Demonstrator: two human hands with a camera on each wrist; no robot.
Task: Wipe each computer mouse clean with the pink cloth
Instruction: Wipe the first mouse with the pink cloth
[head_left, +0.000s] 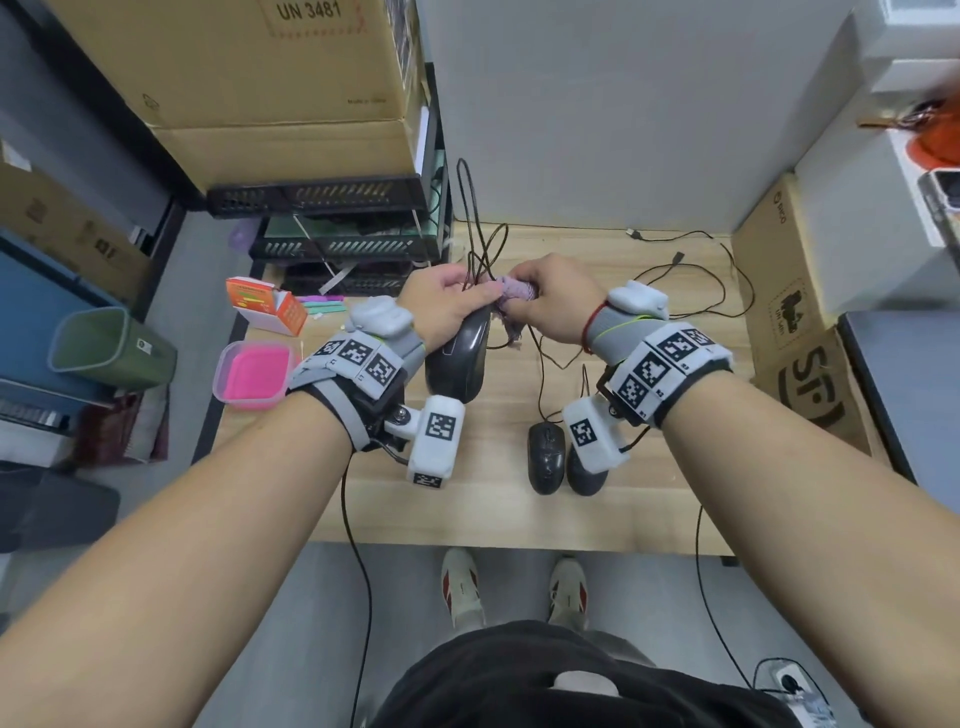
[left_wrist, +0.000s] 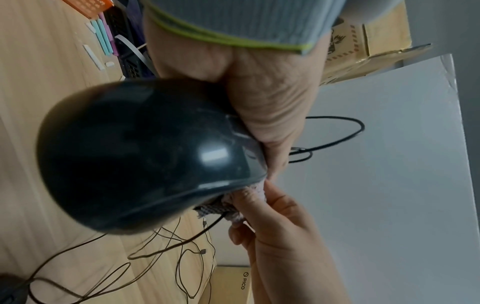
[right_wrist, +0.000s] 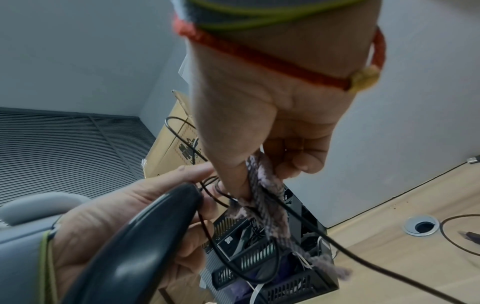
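Note:
My left hand (head_left: 449, 301) grips a large black mouse (head_left: 460, 358) and holds it above the wooden desk (head_left: 498, 514), nose up and away from me. In the left wrist view the mouse (left_wrist: 145, 156) fills the middle, with my thumb along its side. My right hand (head_left: 545, 301) holds the bunched pink cloth (head_left: 511, 291) against the front end of that mouse, where its cable (head_left: 470, 208) leaves. The cloth (right_wrist: 265, 199) hangs frayed from my right fingers. Two smaller black mice lie on the desk, one (head_left: 545, 457) in full view, the other (head_left: 584, 475) partly hidden by my right wrist camera.
Loose black cables (head_left: 691, 291) sprawl over the desk's back and right. A pink-lidded box (head_left: 254, 374) and an orange carton (head_left: 267, 306) stand at the left edge. Black trays (head_left: 332, 244) and cardboard boxes (head_left: 270, 67) rise at the back left; more boxes (head_left: 795, 322) line the right.

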